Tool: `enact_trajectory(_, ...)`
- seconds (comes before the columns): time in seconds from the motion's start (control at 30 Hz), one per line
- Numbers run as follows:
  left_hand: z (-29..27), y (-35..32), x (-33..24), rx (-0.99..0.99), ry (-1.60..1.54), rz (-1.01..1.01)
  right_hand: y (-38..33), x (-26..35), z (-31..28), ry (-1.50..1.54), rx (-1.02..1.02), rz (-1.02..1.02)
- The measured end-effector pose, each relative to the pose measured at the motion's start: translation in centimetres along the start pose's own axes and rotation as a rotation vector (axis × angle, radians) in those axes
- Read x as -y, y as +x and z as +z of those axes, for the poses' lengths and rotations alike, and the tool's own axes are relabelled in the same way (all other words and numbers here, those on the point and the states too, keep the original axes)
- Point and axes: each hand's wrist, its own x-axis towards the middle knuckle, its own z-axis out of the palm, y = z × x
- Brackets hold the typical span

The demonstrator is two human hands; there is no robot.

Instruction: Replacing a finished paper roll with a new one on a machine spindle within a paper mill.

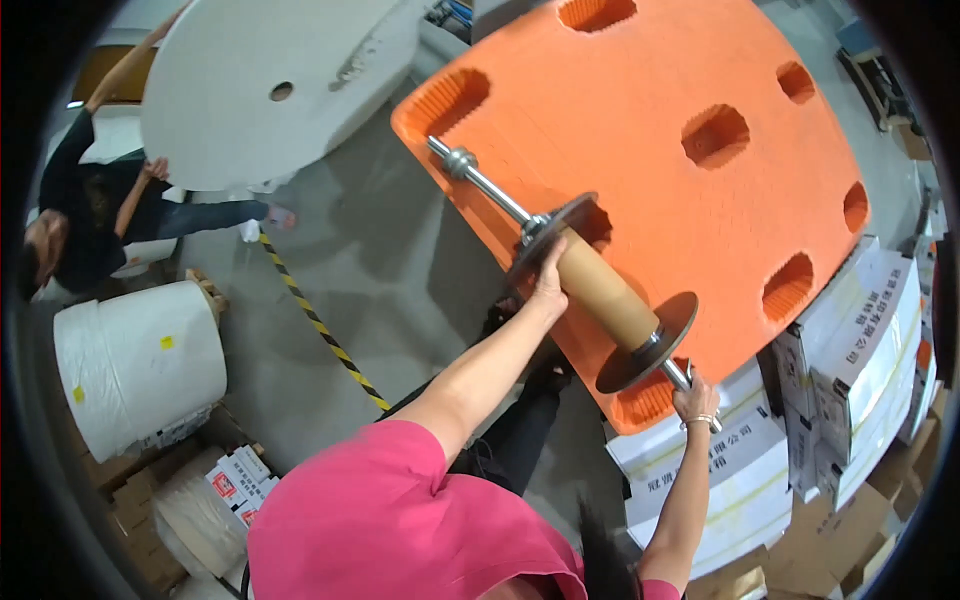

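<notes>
A person in a pink top, seen from above, holds a metal shaft (500, 196) carrying a brown cardboard core (607, 290) between two dark round flanges. It lies above an orange plastic pallet (640, 110). The left hand (549, 285) presses against the upper flange (545, 240), fingers wrapped at the core's end. The right hand (696, 402) grips the shaft's lower end, fingers clenched. White cartons (860, 340) sit just beside the pallet. Nearby, another person (85, 210) handles a large white disc (270, 80).

The orange pallet (680, 170) bears the cardboard-core shaft (600, 290); white boxes (740, 470) and paper rolls (140, 365) stand on the floor (390, 260).
</notes>
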Motion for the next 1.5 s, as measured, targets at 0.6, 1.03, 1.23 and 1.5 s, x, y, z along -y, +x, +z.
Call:
enact_trajectory(0.6,5.4,0.1,2.7,-0.220,0.172,0.174,5.7,-5.1,-1.9,-0.065,-0.025,-0.020)
enact_trajectory(1.03,10.3,2.0,3.7,-0.195,0.734,0.513,11.9,-7.4,-4.9,-0.006,0.257,0.023)
enact_trajectory(1.23,16.0,5.0,2.9,-0.065,0.861,0.329,13.4,-9.8,-4.8,0.035,0.190,0.075)
enact_trajectory(1.5,20.8,11.0,5.3,0.018,0.717,0.200,11.0,-8.6,-3.7,0.236,0.113,0.128)
